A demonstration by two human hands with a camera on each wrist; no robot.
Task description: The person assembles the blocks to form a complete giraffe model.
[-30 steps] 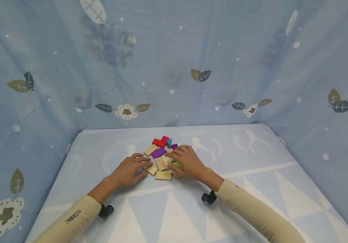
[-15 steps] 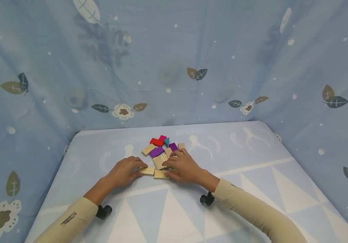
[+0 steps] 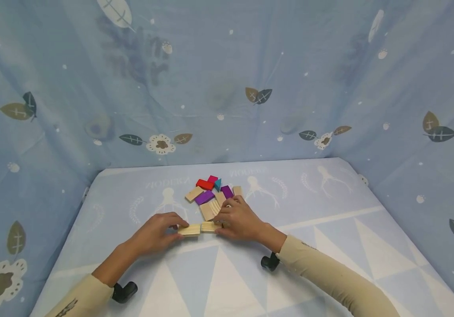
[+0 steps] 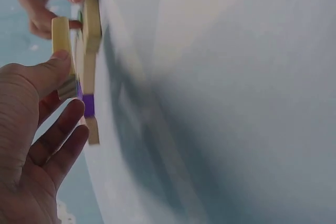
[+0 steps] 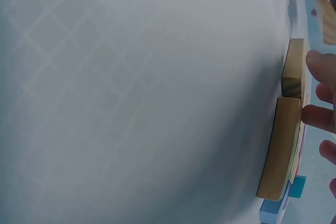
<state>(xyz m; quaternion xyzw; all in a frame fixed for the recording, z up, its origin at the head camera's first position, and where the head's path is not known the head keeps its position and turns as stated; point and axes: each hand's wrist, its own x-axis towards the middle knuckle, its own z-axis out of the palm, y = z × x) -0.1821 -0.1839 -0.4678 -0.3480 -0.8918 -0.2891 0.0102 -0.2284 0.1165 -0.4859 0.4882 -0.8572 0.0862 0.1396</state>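
My left hand (image 3: 161, 233) pinches a plain wooden block (image 3: 189, 230) by its left end, thumb on the near side. In the left wrist view that plain block (image 4: 61, 38) is raised off the cloth, and the other fingers are loose. My right hand (image 3: 238, 219) hovers over the right of the pile with fingers spread. Its thumb and index finger come right to the edge of a second plain block (image 3: 209, 226) lying flat. In the right wrist view the thumb (image 5: 317, 66) is beside that block (image 5: 294, 66). The right hand hides part of the pile.
Behind the hands lie a purple block (image 3: 204, 197), a red block (image 3: 204, 184), a teal triangular block (image 3: 218, 185), a second purple block (image 3: 227, 192) and several plain ones. The cloth-covered table (image 3: 314, 193) meets patterned blue curtains (image 3: 211, 79) at back and sides.
My left hand has gone from hovering by the plain block to gripping it, then lifted it and drawn it nearer. The right hand shifted slightly toward me early on, then stayed almost still.
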